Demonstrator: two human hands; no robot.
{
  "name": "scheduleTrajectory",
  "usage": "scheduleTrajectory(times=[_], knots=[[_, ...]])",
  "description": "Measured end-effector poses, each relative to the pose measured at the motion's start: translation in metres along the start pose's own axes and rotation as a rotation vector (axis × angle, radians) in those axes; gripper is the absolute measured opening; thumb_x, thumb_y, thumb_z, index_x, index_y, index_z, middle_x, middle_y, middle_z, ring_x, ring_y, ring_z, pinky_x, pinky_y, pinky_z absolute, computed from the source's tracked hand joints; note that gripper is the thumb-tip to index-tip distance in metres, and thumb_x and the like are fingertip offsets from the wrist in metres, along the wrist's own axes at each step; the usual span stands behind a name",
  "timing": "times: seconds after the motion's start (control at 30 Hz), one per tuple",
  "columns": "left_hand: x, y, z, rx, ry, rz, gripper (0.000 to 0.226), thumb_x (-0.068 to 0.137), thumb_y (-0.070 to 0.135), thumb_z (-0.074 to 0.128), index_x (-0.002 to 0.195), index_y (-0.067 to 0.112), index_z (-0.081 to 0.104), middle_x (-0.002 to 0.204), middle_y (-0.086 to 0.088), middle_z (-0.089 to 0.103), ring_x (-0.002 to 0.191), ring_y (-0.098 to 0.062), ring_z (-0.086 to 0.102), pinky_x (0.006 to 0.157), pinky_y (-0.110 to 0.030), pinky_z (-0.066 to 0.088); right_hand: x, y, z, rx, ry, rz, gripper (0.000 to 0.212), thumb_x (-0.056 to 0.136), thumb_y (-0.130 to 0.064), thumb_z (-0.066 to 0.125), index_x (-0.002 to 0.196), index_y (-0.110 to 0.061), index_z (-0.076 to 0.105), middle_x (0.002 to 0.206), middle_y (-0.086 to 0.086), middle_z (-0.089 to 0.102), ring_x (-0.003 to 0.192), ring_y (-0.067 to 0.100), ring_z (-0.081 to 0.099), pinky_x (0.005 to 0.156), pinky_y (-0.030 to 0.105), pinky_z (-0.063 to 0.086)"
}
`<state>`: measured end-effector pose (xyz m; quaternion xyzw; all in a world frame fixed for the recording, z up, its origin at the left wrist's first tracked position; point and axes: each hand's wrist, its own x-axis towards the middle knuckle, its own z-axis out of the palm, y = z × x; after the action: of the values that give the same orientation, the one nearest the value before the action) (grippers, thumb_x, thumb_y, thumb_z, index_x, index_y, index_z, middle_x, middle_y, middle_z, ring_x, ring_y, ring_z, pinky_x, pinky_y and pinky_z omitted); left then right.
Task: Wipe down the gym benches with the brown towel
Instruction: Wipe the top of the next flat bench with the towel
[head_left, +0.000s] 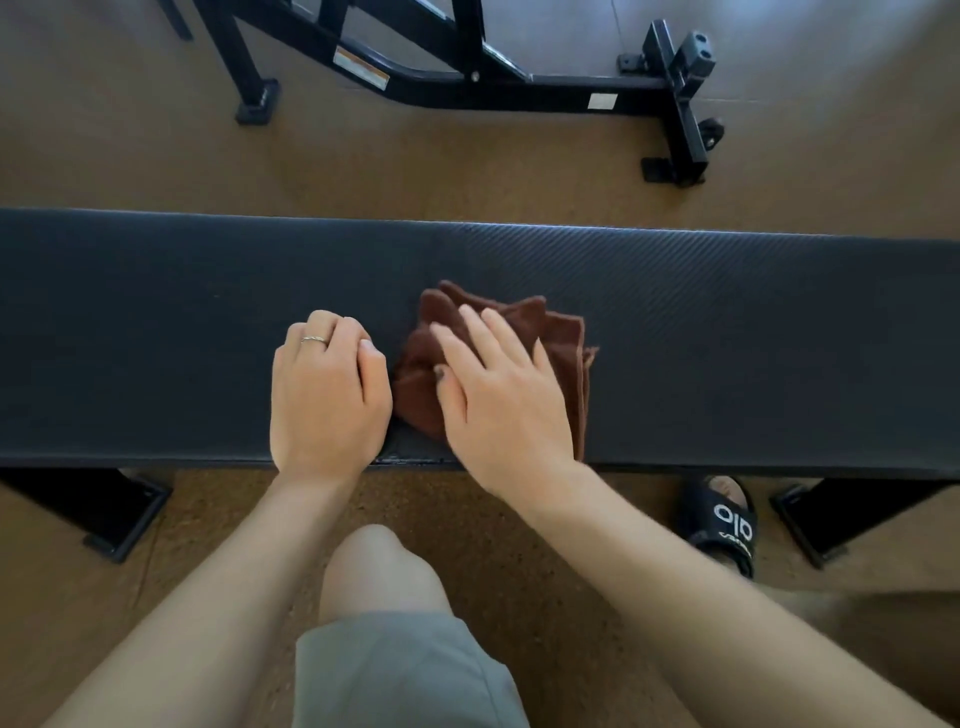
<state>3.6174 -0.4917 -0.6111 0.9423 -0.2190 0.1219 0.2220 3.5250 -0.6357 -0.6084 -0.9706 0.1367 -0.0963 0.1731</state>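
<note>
Basically right hand (498, 395) presses flat, fingers spread, on bunched brown towel (561, 338), left hand (327, 395) curled empty on bench (727, 338): towel may slip, skipping patches

Soft, even daylight fills the frame, brightest in the upper right, where the floor (831, 31) washes pale grey. A thin streak of glare runs along the far edge of the dark tabletop (675, 280), right of centre. Shadows are faint and diffuse, gathering beneath the tabletop along the lower middle. Wide-angle distortion bows the tabletop's long edges, and the forearms swell toward the bottom corners. The centre is fairly sharp; the right hand (498, 400) shows slight motion blur, and the lower edge looks soft.
</note>
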Motion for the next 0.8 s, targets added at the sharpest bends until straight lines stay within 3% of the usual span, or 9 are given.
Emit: scheduleTrajectory(times=[0.17,0.3,0.4,0.53,0.63,0.8], knots=[[0.001,0.002,0.0,-0.011,-0.014,-0.029,0.04,0.103,0.024,0.029,0.094,0.006,0.063,0.099,-0.01,0.062,0.09,-0.024,0.054,0.08,-0.044,0.048,0.03,0.001,0.006,0.009,-0.004,-0.104,0.043,0.108,-0.039,0.036,0.144,-0.029,0.057,0.157,-0.002,0.049,0.15,0.02,0.038,0.126,0.049,0.026],[0.001,0.001,-0.001,-0.019,-0.024,-0.016,0.036,0.102,0.021,0.032,0.091,0.005,0.063,0.099,-0.011,0.061,0.091,-0.027,0.054,0.08,-0.046,0.048,0.069,0.038,-0.001,0.035,0.002,-0.125,0.044,0.105,-0.037,0.037,0.139,-0.027,0.063,0.152,0.0,0.056,0.144,0.021,0.046,0.118,0.048,0.036],[0.0,0.002,-0.002,-0.025,-0.017,-0.033,0.04,0.101,0.023,0.031,0.092,0.004,0.064,0.1,-0.012,0.062,0.092,-0.026,0.055,0.08,-0.044,0.049,0.081,0.112,-0.026,0.014,0.144,0.106,0.048,0.101,-0.036,0.036,0.136,-0.022,0.065,0.147,0.005,0.059,0.138,0.025,0.052,0.113,0.047,0.042],[0.002,0.004,-0.001,-0.003,-0.017,-0.022,0.04,0.102,0.022,0.031,0.092,0.003,0.064,0.101,-0.012,0.062,0.091,-0.029,0.054,0.079,-0.047,0.049,0.063,0.181,-0.063,-0.021,0.143,0.486,0.05,0.107,-0.039,0.033,0.151,-0.022,0.049,0.161,0.006,0.043,0.152,0.026,0.032,0.125,0.051,0.024],[0.002,0.005,0.0,-0.009,-0.018,-0.032,0.04,0.101,0.023,0.031,0.092,0.004,0.064,0.101,-0.012,0.062,0.092,-0.028,0.054,0.079,-0.045,0.047,0.045,0.137,-0.051,-0.041,0.139,0.532,0.051,0.107,-0.04,0.033,0.154,-0.026,0.045,0.165,0.005,0.036,0.155,0.025,0.024,0.125,0.055,0.02],[0.0,0.005,-0.002,0.001,-0.018,-0.024,0.039,0.101,0.022,0.031,0.092,0.004,0.064,0.101,-0.012,0.061,0.091,-0.028,0.054,0.079,-0.045,0.046,-0.019,0.032,-0.024,0.017,0.012,0.174,0.047,0.109,-0.04,0.035,0.154,-0.031,0.043,0.166,-0.001,0.034,0.157,0.02,0.021,0.125,0.045,0.01]])
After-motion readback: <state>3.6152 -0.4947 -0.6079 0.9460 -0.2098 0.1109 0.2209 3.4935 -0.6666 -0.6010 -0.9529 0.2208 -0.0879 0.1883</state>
